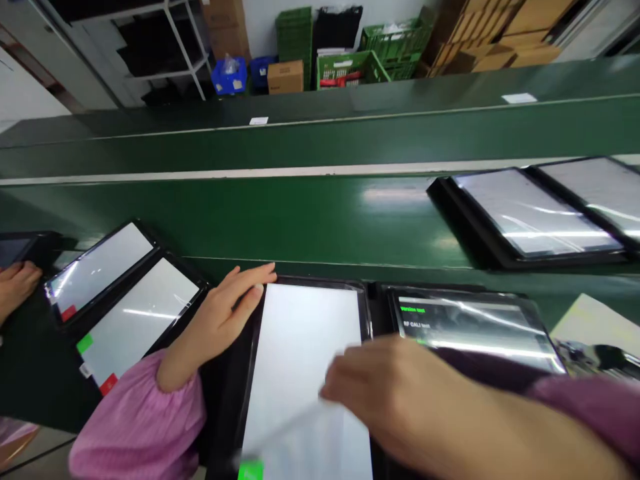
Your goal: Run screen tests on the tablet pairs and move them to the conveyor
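Note:
A tablet with a lit white screen (305, 333) lies in front of me, a green square (251, 469) at its lower left. My left hand (227, 310) rests at its upper left corner, fingers stretched out and touching the edge. Over the screen's right side, my right hand (385, 380) is closed and smeared by motion. From its fingers a thin, pale, stylus-like stick (285, 427) slants down toward the green square; blur hides its exact kind. Just right lies another tablet (475, 327) showing green and white test text, partly covered by my right arm.
Two white-screened tablets (145, 313) lie tilted at the left, with red and green squares. Another person's hand (17, 287) touches a dark device at the far left. More tablets (540, 207) lie at the right on the green belt (310, 220). Crates (350, 67) and boxes stand behind.

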The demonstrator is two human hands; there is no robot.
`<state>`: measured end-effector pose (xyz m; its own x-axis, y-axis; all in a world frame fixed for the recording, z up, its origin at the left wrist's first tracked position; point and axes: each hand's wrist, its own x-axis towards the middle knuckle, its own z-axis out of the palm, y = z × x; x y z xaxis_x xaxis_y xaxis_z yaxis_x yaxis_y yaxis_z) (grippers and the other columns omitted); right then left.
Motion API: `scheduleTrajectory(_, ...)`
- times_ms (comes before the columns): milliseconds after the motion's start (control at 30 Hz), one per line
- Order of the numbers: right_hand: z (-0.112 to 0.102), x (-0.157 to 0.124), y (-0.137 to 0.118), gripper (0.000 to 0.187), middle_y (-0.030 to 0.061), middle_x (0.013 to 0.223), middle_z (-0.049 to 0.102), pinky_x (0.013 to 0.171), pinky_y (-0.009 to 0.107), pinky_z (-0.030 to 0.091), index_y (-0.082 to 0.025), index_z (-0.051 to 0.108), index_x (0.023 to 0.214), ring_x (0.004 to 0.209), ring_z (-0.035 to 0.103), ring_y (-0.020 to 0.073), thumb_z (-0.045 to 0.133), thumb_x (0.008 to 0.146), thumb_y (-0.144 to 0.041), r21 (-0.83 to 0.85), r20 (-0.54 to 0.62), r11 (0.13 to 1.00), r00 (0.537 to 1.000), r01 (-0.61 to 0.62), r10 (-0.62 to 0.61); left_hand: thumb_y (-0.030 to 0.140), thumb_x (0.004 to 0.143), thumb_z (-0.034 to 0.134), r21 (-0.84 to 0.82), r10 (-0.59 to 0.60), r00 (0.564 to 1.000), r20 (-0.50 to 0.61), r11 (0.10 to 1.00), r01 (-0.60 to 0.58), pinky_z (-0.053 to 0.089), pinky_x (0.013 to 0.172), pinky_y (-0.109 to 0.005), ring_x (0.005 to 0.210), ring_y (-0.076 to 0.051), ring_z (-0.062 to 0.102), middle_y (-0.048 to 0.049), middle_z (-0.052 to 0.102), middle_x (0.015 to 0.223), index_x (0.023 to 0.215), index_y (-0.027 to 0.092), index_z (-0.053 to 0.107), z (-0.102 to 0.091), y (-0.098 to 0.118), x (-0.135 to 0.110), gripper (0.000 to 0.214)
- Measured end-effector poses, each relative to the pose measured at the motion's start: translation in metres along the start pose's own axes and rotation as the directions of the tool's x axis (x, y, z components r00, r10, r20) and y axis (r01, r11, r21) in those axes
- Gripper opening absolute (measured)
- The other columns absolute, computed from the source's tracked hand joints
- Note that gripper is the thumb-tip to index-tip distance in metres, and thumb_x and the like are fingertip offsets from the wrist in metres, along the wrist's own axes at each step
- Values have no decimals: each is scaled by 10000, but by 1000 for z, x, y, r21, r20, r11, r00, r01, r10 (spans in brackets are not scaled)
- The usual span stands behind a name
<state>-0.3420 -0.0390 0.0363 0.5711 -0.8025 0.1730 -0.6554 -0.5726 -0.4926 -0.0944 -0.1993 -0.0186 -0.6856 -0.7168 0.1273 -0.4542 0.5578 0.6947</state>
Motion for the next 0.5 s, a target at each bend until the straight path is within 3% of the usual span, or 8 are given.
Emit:
scheduleTrajectory(33, -10, 7, 13, 245, 9, 797, 714, 590, 266, 482, -179, 715, 913, 669, 653, 133, 550, 932, 2, 71, -66, 996, 996, -56, 61, 421, 1104, 484, -47, -1, 1000, -27, 999, -1, 374, 1290, -438, 1391, -197, 605, 19, 671, 1458, 1464, 369, 604, 4, -5, 4, 383)
scheduleTrajectory(100, -29, 18, 41, 168, -9, 764, 723, 574, 235, 479, -184, 739, 930, 652, 670, 117, 628, 947, -59, 204, -215, 956, 943, -211, 254, 441, 1089, 517, -161, 0, 996, -88, 987, -14, 455, 1221, -373, 1372, -211, 617, -16, 683, 1441, 1358, 296, 704, 12, -14, 10, 359)
scheduleTrajectory(167, -44, 24, 64, 63, -20, 704, 710, 511, 222, 477, -178, 738, 897, 569, 653, 106, 718, 923, -125, 386, -276, 847, 831, -365, 483, 440, 1092, 510, -282, -12, 987, -163, 959, -35, 488, 1175, -345, 1325, -213, 645, -32, 715, 1384, 1200, 254, 784, 21, -20, 13, 348)
scheduleTrajectory(233, -56, 26, 74, 57, -18, 713, 715, 495, 211, 507, -162, 731, 867, 521, 638, 87, 762, 895, -123, 518, -310, 734, 703, -439, 640, 420, 1105, 484, -368, -43, 972, -230, 929, -46, 500, 1148, -335, 1265, -200, 670, -33, 750, 1295, 1124, 245, 804, 30, -24, 14, 366)
scheduleTrajectory(333, -68, 27, 69, 85, -13, 759, 733, 507, 194, 531, -147, 737, 843, 524, 639, 65, 807, 861, -103, 522, -413, 712, 592, -469, 692, 411, 1109, 479, -404, -61, 962, -267, 913, -55, 511, 1117, -328, 1203, -187, 688, -26, 772, 1200, 1065, 247, 812, 36, -26, 15, 374)
scheduleTrajectory(433, -75, 28, 56, 75, -17, 780, 743, 526, 213, 539, -161, 762, 872, 550, 651, 69, 834, 860, -141, 429, -508, 748, 549, -507, 664, 427, 1102, 496, -407, -70, 959, -273, 912, -50, 529, 1084, -321, 1174, -184, 698, -22, 779, 1174, 1046, 252, 815, 37, -27, 15, 368)
scheduleTrajectory(500, -78, 26, 53, 75, -18, 804, 748, 560, 255, 561, -193, 777, 899, 570, 662, 84, 845, 871, -209, 370, -550, 771, 546, -519, 632, 442, 1093, 518, -407, -78, 960, -268, 913, -39, 530, 1089, -330, 1174, -189, 699, -25, 778, 1184, 1048, 251, 819, 36, -27, 16, 360)
